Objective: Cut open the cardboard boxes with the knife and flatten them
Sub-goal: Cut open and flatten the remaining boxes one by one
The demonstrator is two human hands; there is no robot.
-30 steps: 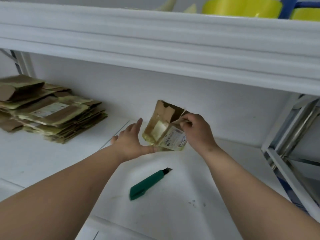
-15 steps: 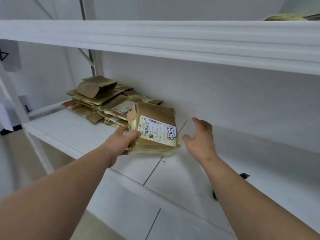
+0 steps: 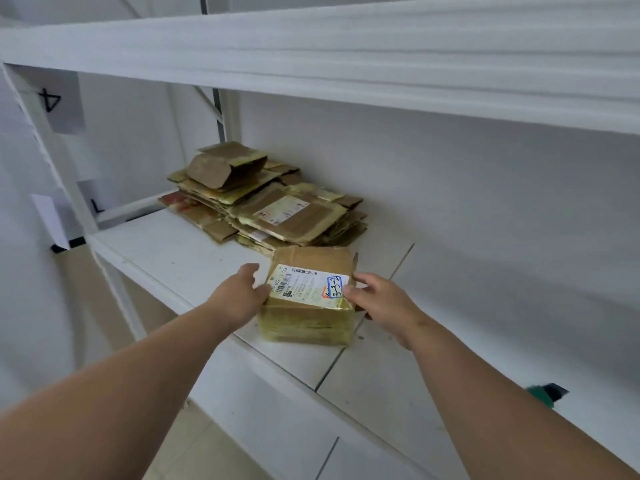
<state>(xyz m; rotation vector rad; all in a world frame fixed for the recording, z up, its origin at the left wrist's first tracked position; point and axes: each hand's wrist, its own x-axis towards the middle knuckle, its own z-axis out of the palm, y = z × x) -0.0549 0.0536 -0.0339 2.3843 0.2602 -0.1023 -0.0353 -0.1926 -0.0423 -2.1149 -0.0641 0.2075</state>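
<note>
Cardboard box (image 3: 308, 294): flattened, labelled, lying near the shelf (image 3: 166, 251) front edge, just before the stack of flattened boxes (image 3: 266, 209). Left hand (image 3: 240, 296) and right hand (image 3: 377, 301) grip its sides. Knife (image 3: 547, 393): right, partly hidden.

You've got a white shelf (image 3: 166, 258) under an upper shelf (image 3: 346, 60), and a paper sheet (image 3: 59, 102) marked "4" on the left upright.
</note>
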